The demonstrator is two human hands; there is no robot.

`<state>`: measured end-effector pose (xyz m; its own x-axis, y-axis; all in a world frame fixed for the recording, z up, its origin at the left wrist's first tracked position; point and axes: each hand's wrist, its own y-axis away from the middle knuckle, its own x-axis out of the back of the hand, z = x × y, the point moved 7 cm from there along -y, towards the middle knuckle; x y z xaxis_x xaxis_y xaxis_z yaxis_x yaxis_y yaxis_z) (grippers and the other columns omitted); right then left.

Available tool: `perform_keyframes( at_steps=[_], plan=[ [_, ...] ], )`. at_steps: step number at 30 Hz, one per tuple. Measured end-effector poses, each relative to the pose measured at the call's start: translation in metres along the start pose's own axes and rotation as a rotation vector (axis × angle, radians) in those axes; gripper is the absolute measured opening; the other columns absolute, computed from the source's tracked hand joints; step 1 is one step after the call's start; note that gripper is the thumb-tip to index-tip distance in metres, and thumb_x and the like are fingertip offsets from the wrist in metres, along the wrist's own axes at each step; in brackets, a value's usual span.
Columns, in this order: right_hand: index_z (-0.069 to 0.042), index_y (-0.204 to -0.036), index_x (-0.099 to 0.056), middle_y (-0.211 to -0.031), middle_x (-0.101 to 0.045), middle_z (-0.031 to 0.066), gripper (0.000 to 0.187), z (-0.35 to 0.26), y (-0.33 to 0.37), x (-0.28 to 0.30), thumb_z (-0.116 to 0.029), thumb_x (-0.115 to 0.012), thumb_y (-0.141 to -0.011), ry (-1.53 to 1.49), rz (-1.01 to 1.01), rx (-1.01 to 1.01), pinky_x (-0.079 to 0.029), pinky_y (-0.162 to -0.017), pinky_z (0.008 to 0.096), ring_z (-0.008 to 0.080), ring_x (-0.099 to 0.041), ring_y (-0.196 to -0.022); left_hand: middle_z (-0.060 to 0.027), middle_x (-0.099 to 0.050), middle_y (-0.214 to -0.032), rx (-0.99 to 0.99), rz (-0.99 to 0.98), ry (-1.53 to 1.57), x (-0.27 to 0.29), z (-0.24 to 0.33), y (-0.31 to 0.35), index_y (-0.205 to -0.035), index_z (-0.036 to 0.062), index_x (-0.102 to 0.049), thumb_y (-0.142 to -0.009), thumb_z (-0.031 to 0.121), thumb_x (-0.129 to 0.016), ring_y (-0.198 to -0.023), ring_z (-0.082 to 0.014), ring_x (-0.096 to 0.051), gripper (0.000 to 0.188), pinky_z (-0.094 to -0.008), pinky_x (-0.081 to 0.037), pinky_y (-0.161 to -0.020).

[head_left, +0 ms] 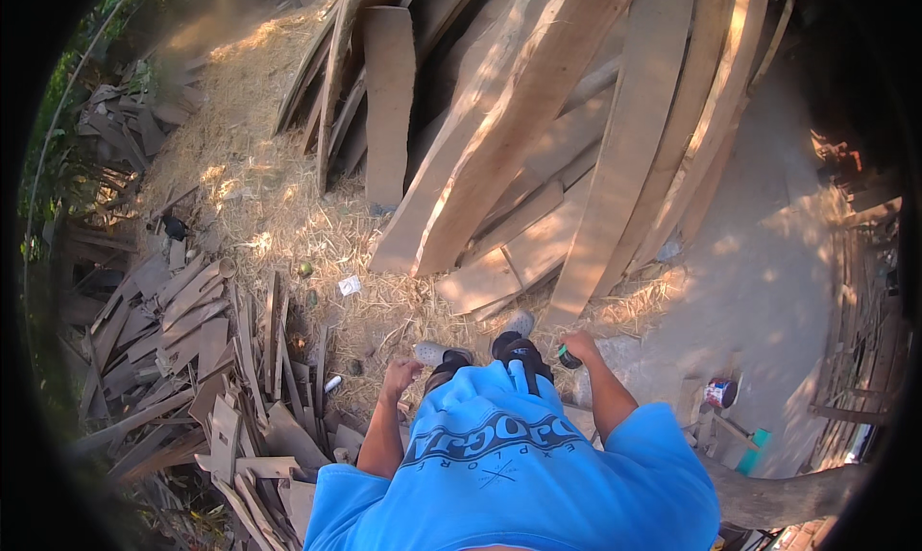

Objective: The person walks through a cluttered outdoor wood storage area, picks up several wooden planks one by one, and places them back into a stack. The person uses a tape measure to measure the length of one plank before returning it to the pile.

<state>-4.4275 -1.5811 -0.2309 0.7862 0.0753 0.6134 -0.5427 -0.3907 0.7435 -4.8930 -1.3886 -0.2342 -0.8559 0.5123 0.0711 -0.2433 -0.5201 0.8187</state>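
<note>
The right hand (580, 344), gripping a small black-and-green object (569, 358) at its seven o'clock, sits nearer the long plank (629, 148), lying at twelve o'clock, lengthwise between twelve and one, than the half-curled left hand (402, 373), whose contents I cannot tell.

A small black-and-green object (569, 359) sits in the right grip (580, 345).

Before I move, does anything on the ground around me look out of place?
A white scrap, perhaps paper, lies ahead and to your left; it looks like stray litter on the straw-coloured shavings. Farther left, wood offcuts are heaped at all angles, untidy but not clearly spilled.
</note>
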Motion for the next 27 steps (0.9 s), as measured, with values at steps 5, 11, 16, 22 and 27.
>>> perform_keyframes(
  at_steps=[5,11,16,22,27],
  plan=[
    [0.0,-0.091,-0.07,-0.093,-0.068,0.0204,0.034,-0.052,0.022,-0.061,-0.031,-0.061,-0.079,0.263,-0.035,0.1,-0.048,-0.08,0.0399,0.0328,-0.065,-0.091,-0.0075,-0.068,-0.08,0.005,0.181,-0.02,0.116,-0.046,0.02,-0.089,0.0017,-0.07,-0.081,0.024,-0.057,-0.073,-0.0146,-0.062,0.027,-0.0277,-0.048,-0.062],
    [-0.001,-0.095,-0.069,-0.102,-0.065,0.0252,0.043,-0.164,0.054,-0.132,-0.038,-0.059,-0.077,0.152,-0.19,0.112,-0.048,-0.084,0.0413,0.0356,-0.062,-0.101,-0.0073,-0.067,-0.082,0.066,0.433,0.277,0.235,-0.142,0.087,-0.087,0.0019,-0.065,-0.082,0.023,-0.056,-0.072,-0.0171,-0.063,0.024,-0.0287,-0.048,-0.06],
    [-0.001,-0.094,-0.07,-0.099,-0.066,0.024,0.043,-0.268,0.063,-0.17,-0.038,-0.06,-0.076,0.295,-0.329,0.345,-0.048,-0.082,0.0402,0.0337,-0.064,-0.096,-0.0061,-0.061,-0.065,0.177,0.526,0.013,0.253,-0.191,0.122,-0.073,0.0008,-0.066,-0.074,0.022,-0.059,-0.062,-0.0148,-0.058,0.022,-0.0289,-0.045,-0.058],
    [0.0,-0.093,-0.07,-0.097,-0.068,0.0214,0.044,-0.337,0.073,-0.218,-0.04,-0.061,-0.075,0.263,-0.455,0.458,-0.047,-0.081,0.0393,0.0323,-0.064,-0.094,-0.0052,-0.062,-0.069,0.199,0.466,0.237,0.226,-0.214,0.116,-0.077,0.0017,-0.066,-0.075,0.021,-0.059,-0.06,-0.0144,-0.056,0.021,-0.0288,-0.045,-0.056],
    [-0.008,-0.11,-0.068,-0.11,-0.066,0.0114,0.044,-0.367,0.052,-0.248,-0.042,-0.061,-0.083,0.29,-0.632,0.272,-0.045,-0.085,0.0352,0.0207,-0.059,-0.1,-0.0042,-0.061,-0.069,0.137,0.349,0.279,0.218,-0.199,0.085,-0.077,0.0016,-0.066,-0.076,0.02,-0.06,-0.058,-0.0132,-0.053,0.02,-0.0269,-0.043,-0.054]
  ],
)
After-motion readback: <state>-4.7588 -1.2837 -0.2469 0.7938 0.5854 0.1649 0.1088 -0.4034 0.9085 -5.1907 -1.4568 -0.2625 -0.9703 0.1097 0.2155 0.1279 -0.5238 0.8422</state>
